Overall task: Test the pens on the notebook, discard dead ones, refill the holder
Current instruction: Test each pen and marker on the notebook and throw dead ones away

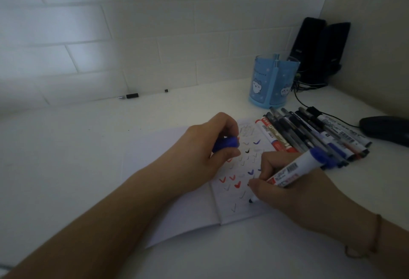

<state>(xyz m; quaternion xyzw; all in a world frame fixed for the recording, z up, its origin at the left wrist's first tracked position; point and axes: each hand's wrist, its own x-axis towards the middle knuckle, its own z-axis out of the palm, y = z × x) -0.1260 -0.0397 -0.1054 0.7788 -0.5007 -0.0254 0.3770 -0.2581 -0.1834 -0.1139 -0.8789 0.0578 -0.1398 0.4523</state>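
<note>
At the centre of the frame the right hand [285, 188] holds a white-barrelled whiteboard marker with a blue end [296, 169] in a writing grip, its blue tip touching the lower part of the white open notebook page covered in red, blue and grey tick marks [238, 210]. The left hand [212, 152] rests on the page just above, fingers curled round the marker's blue plastic cap [228, 142]. The risks I see are these: the left hand lies over ticks already made, so any still-wet ink could smear onto the palm and blur the record of which pens work. The marker's raised end sits near the row of mixed pens and markers [309, 132] at right of centre on the white bench [88, 168], and a wide stroke could knock them together, mixing tested with untested. A faint mark in this dim light could be misread as dead. The blue translucent cartoon-printed pen holder [273, 81] stands in the upper right, apparently not yet refilled.
</note>
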